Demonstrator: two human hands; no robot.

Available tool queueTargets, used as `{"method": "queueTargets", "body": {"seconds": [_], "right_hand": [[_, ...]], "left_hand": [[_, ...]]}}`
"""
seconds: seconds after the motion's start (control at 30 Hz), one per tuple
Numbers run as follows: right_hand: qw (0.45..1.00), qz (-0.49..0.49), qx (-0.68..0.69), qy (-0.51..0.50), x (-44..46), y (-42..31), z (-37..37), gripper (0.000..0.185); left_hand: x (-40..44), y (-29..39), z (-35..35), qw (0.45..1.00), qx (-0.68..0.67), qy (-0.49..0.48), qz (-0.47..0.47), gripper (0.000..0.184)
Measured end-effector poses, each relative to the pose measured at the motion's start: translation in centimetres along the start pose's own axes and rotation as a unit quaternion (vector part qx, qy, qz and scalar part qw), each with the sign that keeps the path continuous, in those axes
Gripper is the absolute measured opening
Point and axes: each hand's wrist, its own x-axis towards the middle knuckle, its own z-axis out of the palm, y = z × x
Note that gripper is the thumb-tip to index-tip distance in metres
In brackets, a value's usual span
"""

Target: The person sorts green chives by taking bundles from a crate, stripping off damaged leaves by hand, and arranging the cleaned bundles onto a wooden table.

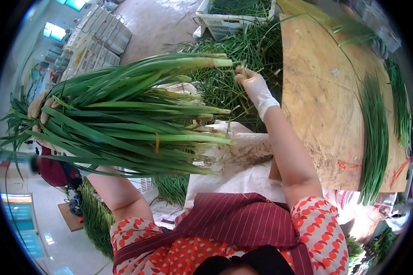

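A large bunch of long green leafy stalks (137, 119) lies sideways across the left half of the head view, pale root ends pointing right. My left hand (43, 110), in a soiled glove, is wrapped round its leafy end. Just beyond the tip of the uppermost stalk is my right hand (254, 85), in a white glove with bare fingertips. Its fingers are pinched together; what they hold, if anything, is too small to name. Below the root ends a dirt-marked white cloth (229, 169) covers my lap.
A wooden board (326, 101) on the right bears a sorted green bundle (374, 137) and red ties (348, 165). Loose green trimmings (225, 78) are heaped beyond my hands, near a white crate (222, 25). Stacked crates (96, 46) stand at the upper left.
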Motion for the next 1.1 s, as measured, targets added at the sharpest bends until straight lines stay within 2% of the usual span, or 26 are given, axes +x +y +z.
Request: {"method": "queueTargets", "body": {"seconds": [0.03, 0.1, 0.13, 0.17, 0.2, 0.23, 0.27, 0.33, 0.4, 0.43, 0.5, 0.53, 0.57, 0.63, 0.67, 0.7, 0.73, 0.8, 0.83, 0.87, 0.9, 0.97, 1.0, 1.03, 1.1], "right_hand": [[1.0, -0.001, 0.0, 0.0, -1.2, -1.5, 0.1, 0.042], [0.98, -0.042, 0.03, -0.194, -3.8, -6.0, 0.8, 0.045], [0.943, -0.001, 0.15, -0.299, -4.5, -6.2, 1.5, 0.049], [0.879, 0.039, 0.265, -0.395, -4.9, -6.4, 2.3, 0.053], [0.842, 0.038, 0.313, -0.438, -4.6, -6.4, 3.4, 0.052], [0.825, 0.032, 0.378, -0.42, -5.4, -6.9, 3.6, 0.042], [0.838, 0.034, 0.383, -0.387, -5.0, -6.5, 3.9, 0.037], [0.85, 0.031, 0.387, -0.356, -4.6, -6.8, 4.2, 0.031], [0.933, 0.044, 0.268, -0.235, -4.7, -7.8, 3.5, 0.022], [0.934, 0.04, 0.266, -0.234, -4.5, -7.8, 3.0, 0.022], [0.958, -0.049, 0.213, -0.188, -4.6, -7.7, 1.6, 0.024], [0.972, -0.007, 0.185, -0.147, -4.9, -8.0, 0.6, 0.031], [0.961, -0.03, 0.223, -0.16, -5.1, -8.3, -0.1, 0.037], [0.945, -0.137, 0.214, -0.207, -6.4, -9.8, -0.1, 0.033], [0.942, -0.118, 0.202, -0.242, -7.1, -10.3, 0.3, 0.031], [0.937, -0.099, 0.188, -0.275, -7.5, -10.7, 0.7, 0.029], [0.948, -0.04, 0.2, -0.243, -7.4, -10.0, 1.3, 0.027], [0.957, -0.031, 0.202, -0.207, -7.5, -10.2, 1.7, 0.026], [0.963, -0.02, 0.205, -0.172, -7.5, -10.3, 1.8, 0.025], [0.96, 0.004, 0.209, -0.184, -7.4, -10.3, 1.7, 0.026], [0.96, 0.005, 0.21, -0.183, -7.6, -10.6, 1.6, 0.026], [0.932, 0.002, 0.334, -0.144, -7.9, -11.7, 1.4, 0.027], [0.935, -0.001, 0.34, -0.101, -7.8, -11.5, 1.4, 0.025], [0.935, -0.001, 0.339, -0.102, -7.6, -11.2, 1.3, 0.025], [0.937, -0.025, 0.349, -0.002, -6.9, -10.4, 0.4, 0.023]], "left_hand": [[0.1, -0.1, 0.0, 1.0, 0.001, -0.001, 0.001, 0.023], [0.3, -0.9, 0.1, 0.999, -0.041, 0.024, 0.026, 0.022], [0.5, -1.6, -0.2, 0.999, 0.033, 0.012, 0.038, 0.021], [0.3, -0.8, -0.8, 0.999, 0.031, 0.012, 0.036, 0.021], [0.4, 0.0, -1.0, 0.994, 0.066, 0.087, 0.017, 0.02], [-0.1, -0.3, -1.8, 0.991, 0.049, 0.117, 0.043, 0.021], [-0.5, -0.6, -2.6, 0.986, 0.033, 0.146, 0.069, 0.022], [-0.3, -2.4, -2.3, 0.99, -0.013, 0.122, 0.067, 0.021], [0.0, -3.6, -2.3, 0.986, -0.113, 0.085, 0.085, 0.024], [0.0, -3.2, -2.4, 0.986, -0.115, 0.081, 0.086, 0.024], [-0.2, -2.6, -2.4, 0.979, 0.162, 0.071, 0.097, 0.029], [-0.2, -3.0, -2.2, 0.99, 0.114, 0.021, 0.086, 0.034], [-0.2, -3.2, -1.9, 0.989, 0.114, 0.021, 0.089, 0.034], [-0.2, -3.3, -1.6, 0.988, 0.104, 0.062, 0.099, 0.027], [-1.3, -1.8, -2.5, 0.936, 0.268, 0.196, 0.118, 0.027], [-1.0, -2.3, -2.6, 0.937, 0.267, 0.193, 0.118, 0.027], [-0.8, -2.9, -2.7, 0.961, 0.221, 0.118, 0.12, 0.028], [-0.4, -4.2, -2.2, 0.976, 0.174, 0.039, 0.122, 0.029], [-0.4, -4.8, -1.6, 0.96, 0.208, 0.12, 0.146, 0.028], [-0.4, -5.1, -1.2, 0.934, 0.241, 0.2, 0.169, 0.026], [-0.4, -5.1, -1.3, 0.935, 0.241, 0.2, 0.167, 0.026], [-0.2, -5.3, -1.6, 0.989, 0.013, 0.111, 0.094, 0.023], [-0.1, -5.7, -0.8, 0.988, -0.006, 0.139, 0.068, 0.022], [-0.2, -5.9, -0.8, 0.988, -0.006, 0.138, 0.068, 0.022], [-0.4, -6.1, -0.9, 0.98, 0.033, 0.181, 0.081, 0.024]]}}
